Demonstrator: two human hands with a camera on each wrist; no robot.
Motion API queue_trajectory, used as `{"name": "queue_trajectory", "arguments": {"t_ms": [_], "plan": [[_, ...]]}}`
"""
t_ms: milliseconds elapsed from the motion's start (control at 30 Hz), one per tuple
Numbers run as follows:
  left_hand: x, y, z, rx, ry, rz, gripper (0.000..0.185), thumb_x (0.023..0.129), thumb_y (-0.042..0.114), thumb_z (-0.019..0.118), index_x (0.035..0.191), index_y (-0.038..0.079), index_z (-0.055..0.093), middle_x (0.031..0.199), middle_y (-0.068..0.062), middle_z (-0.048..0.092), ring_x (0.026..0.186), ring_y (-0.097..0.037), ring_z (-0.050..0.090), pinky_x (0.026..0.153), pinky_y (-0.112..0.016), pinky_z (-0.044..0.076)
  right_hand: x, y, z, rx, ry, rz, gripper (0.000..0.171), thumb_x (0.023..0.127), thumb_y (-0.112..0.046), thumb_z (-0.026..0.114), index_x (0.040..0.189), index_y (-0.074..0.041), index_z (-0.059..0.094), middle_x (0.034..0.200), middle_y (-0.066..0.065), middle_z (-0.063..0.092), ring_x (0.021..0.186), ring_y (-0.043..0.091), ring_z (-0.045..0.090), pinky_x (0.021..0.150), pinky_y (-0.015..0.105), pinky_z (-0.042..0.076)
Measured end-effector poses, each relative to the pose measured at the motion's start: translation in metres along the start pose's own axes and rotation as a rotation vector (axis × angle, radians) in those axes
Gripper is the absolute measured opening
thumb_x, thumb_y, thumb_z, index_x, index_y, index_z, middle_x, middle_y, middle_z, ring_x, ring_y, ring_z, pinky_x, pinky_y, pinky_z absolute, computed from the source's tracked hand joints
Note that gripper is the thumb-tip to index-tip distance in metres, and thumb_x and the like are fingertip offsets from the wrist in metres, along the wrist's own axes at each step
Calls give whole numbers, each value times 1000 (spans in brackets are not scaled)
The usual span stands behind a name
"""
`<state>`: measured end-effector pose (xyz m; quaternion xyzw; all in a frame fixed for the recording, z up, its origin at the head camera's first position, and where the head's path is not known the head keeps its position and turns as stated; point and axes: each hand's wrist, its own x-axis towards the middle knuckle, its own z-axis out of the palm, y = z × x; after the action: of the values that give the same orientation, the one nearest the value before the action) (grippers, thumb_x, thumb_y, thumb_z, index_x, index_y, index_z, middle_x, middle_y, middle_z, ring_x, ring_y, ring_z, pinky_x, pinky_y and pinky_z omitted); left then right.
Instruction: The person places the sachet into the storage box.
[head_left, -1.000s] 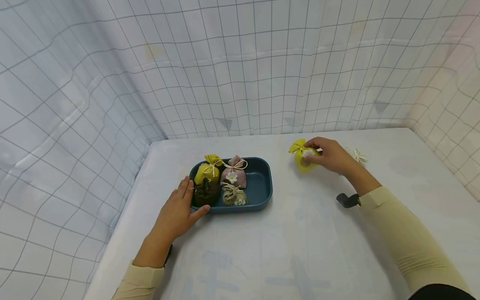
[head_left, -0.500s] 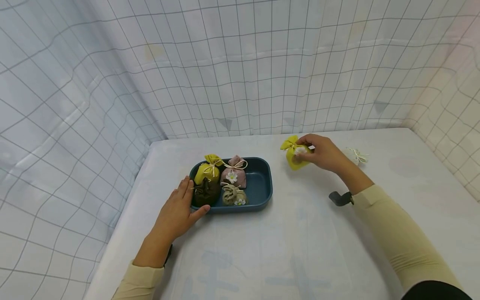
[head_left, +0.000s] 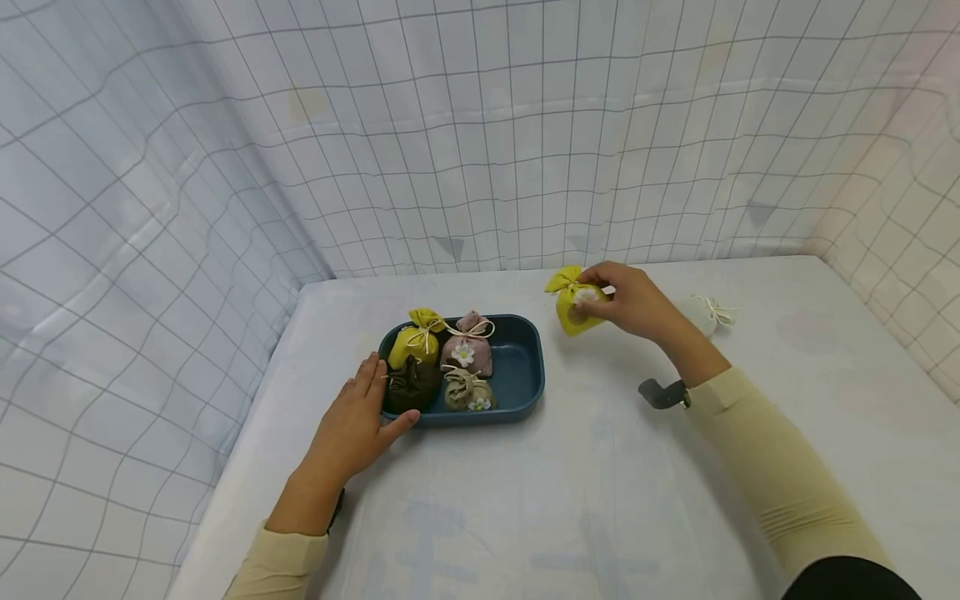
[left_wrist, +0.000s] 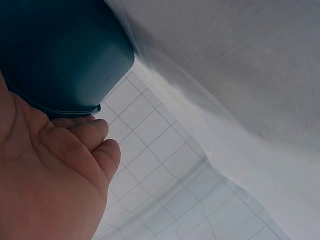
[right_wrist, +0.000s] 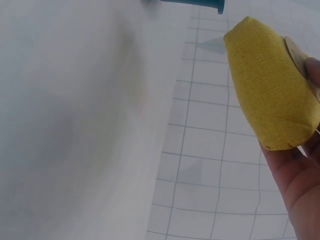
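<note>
My right hand (head_left: 626, 300) pinches a yellow drawstring pouch (head_left: 572, 317) with a white flower, to the right of a dark blue tray (head_left: 517, 410). In the right wrist view the yellow cloth of the pouch (right_wrist: 270, 85) shows between thumb and fingers. My left hand (head_left: 352, 425) lies with straight fingers along the tray's left end, its thumb at the front rim. Inside the tray sit another yellow pouch (head_left: 411, 346), a pink pouch (head_left: 472, 358) with a flower, a dark brown pouch (head_left: 414, 385) and a beige pouch (head_left: 461, 390). The left wrist view shows the tray's outer wall (left_wrist: 95, 75) above my palm.
A white pouch (head_left: 701, 312) with a pale cord lies on the white-covered table (head_left: 570, 500), behind my right wrist and partly hidden by it. Grid-patterned curtains (head_left: 525, 150) rise at the back and both sides.
My right hand has carried the yellow pouch leftward toward the tray, uncovering more of the white pouch. My left hand and the tray have stayed still.
</note>
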<state>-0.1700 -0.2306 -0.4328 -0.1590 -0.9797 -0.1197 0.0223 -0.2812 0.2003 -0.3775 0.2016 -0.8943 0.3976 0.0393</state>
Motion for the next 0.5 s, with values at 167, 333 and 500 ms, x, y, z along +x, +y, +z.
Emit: {"name": "queue_trajectory", "arguments": {"t_ms": [167, 333, 500], "plan": [[0, 0, -1, -3, -3, -2, 103, 93, 66, 53, 154, -9, 19, 162, -24, 12, 146, -42, 19, 115, -58, 20, 2, -8, 1, 22, 6, 2, 40, 87, -23, 80, 120, -5, 65, 118, 8, 63, 109, 24, 57, 92, 43, 53], [-1, 0, -1, -1, 3, 0, 103, 93, 67, 53, 154, -9, 19, 162, -25, 13, 146, -43, 20, 115, -58, 21, 1, -15, 1, 32, -2, 28, 40, 88, -25, 79, 119, -6, 65, 118, 8, 63, 109, 24, 57, 92, 43, 53], [-1, 0, -1, 0, 5, 3, 102, 93, 65, 54, 154, -10, 19, 162, -25, 13, 146, -43, 20, 115, -58, 21, -1, -21, 3, 51, -20, 30, 38, 87, -27, 80, 118, -8, 66, 117, 7, 64, 106, 24, 58, 88, 42, 53]]}}
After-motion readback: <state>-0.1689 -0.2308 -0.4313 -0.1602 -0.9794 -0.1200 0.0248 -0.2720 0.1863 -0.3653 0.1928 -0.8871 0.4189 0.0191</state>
